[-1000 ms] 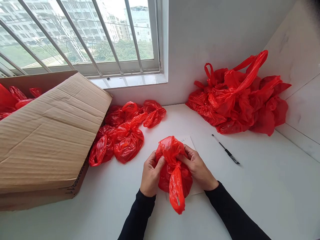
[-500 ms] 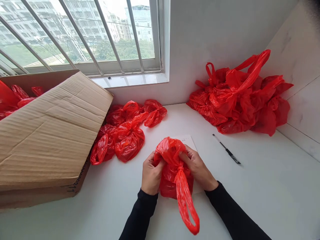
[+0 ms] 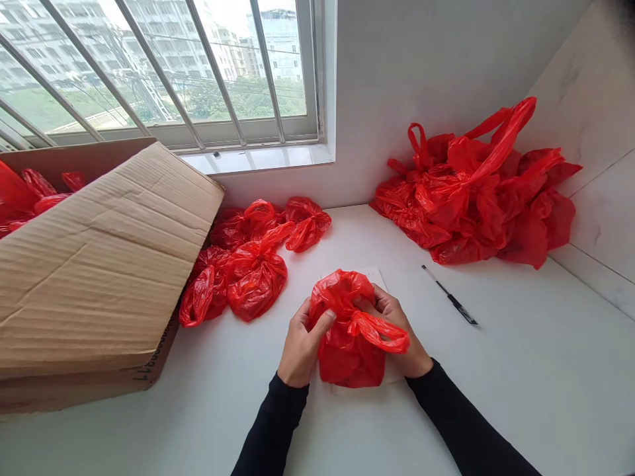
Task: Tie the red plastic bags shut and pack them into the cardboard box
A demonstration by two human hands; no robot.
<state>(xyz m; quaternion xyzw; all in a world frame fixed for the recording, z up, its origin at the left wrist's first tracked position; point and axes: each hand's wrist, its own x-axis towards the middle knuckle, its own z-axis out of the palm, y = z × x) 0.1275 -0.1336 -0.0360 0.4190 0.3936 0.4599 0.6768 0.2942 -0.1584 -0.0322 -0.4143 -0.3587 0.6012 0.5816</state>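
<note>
A knotted red plastic bag (image 3: 351, 363) is between my two hands, in front of me over the white table. My left hand (image 3: 303, 344) grips its left side, with the thumb on the front and the fingers tucked behind. On the other side my right hand (image 3: 397, 320) grips the bag near the knot, partly covered by the looped handle, which now points right. What the bag contains is hidden. Beneath it lies a sheet of white paper (image 3: 384, 283), mostly covered by the bag and my right hand.
A large cardboard box (image 3: 104, 264) with more red bags inside stands at the left. Several tied red bags (image 3: 258, 277) lie beside it. A heap of red bags (image 3: 476, 198) rests against the wall at the back right. A black pen (image 3: 451, 297) lies right of my hands.
The bag's looped handle has swung up from hanging toward me to pointing right over my right hand. My left thumb has shifted up the bag's front. Both hands keep their hold.
</note>
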